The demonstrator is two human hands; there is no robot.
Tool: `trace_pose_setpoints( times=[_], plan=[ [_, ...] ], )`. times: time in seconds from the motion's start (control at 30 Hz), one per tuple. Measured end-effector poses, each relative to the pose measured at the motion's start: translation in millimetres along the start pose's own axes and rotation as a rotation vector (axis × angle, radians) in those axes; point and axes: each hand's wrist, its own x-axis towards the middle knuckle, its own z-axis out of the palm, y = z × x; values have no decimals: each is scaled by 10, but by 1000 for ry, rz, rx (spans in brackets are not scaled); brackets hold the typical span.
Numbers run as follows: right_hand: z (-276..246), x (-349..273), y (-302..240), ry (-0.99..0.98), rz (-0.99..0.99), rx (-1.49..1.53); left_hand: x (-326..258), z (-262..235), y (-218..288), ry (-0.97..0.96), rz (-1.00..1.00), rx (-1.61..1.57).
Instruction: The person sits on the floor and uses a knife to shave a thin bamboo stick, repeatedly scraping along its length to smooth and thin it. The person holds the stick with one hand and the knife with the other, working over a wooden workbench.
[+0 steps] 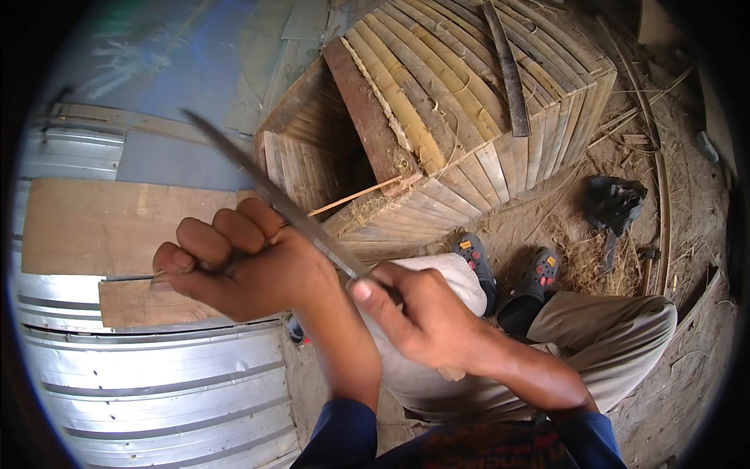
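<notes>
My right hand point(422, 313) is wrapped round the handle of a long knife point(273, 195), its thumb laid along the top near the blade. The narrow blade slants up to the far left, crossing just over my left wrist. My left hand point(234, 258) is turned with its curled fingers upward, closed on a thin bamboo strip point(355, 194). Past the blade, the strip runs to the right and reaches the edge of a slatted bamboo structure point(461, 94). Its other end shows faintly by the left thumb. The part inside the fist is hidden.
Corrugated metal sheets point(164, 375) and a plywood board point(117, 227) stand at the left. A dark loose slat point(508, 70) lies on the structure. On the dirt floor at the right are a black plastic bag point(613, 203), shavings point(578, 262) and long sticks point(664, 211).
</notes>
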Motion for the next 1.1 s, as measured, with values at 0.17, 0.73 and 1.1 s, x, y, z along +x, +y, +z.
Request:
trace_pose_setpoints(
  times=[0.17, 0.73, 1.1],
  plan=[
    [-22, 13, -8, 177, 79, 108, 82, -102, -8, 14, 1, 10],
    [-185, -55, 178, 42, 333, 139, 230, -370, 5, -147, -118, -194],
    [-29, -198, 342, 147, 181, -88, 218, -284, -45, 127, -100, -67]
  ],
)
